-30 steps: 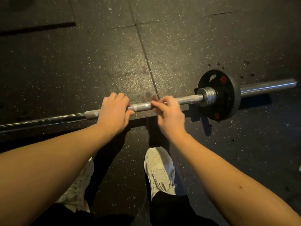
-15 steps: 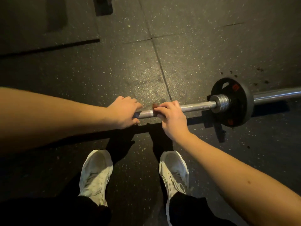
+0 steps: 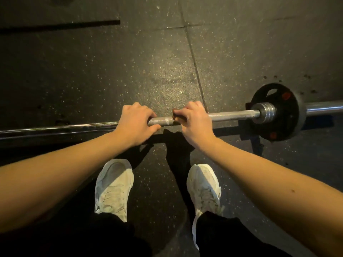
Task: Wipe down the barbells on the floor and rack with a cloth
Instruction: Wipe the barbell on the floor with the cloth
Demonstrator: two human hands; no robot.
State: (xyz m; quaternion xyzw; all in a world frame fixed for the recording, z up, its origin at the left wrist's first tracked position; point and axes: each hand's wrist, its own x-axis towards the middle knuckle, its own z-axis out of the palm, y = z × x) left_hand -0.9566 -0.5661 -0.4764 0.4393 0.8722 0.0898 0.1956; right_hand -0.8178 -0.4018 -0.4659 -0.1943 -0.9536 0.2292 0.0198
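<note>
You look straight down at a barbell (image 3: 232, 115) lying across a dark, speckled rubber floor (image 3: 111, 75), running from the left edge of the view to the right edge, just ahead of your toes. Both of your hands are clamped on its shaft, fingers curled over the top, knuckles up. Your left hand (image 3: 136, 124) and right hand (image 3: 195, 124) sit near each other but apart, with a short stretch of bare knurled steel showing between them. To the right of your right hand, a longer run of bare shaft reaches a ridged metal collar (image 3: 265, 113), which sits against 1 black weight plate (image 3: 282, 127) with red marks; past the plate the thick sleeve (image 3: 324, 108) goes out of view. To the left of your left hand the shaft turns darker and shinier and carries on to the frame's edge. A seam between floor tiles (image 3: 194, 58) runs down from the top and meets the bar beside your right hand. A dark strip (image 3: 59, 26) lies on the floor at far upper left. Your 2 pale shoes, left (image 3: 114, 188) and right (image 3: 204, 190), stand on your side of the bar, below black trousers (image 3: 222, 236).
</note>
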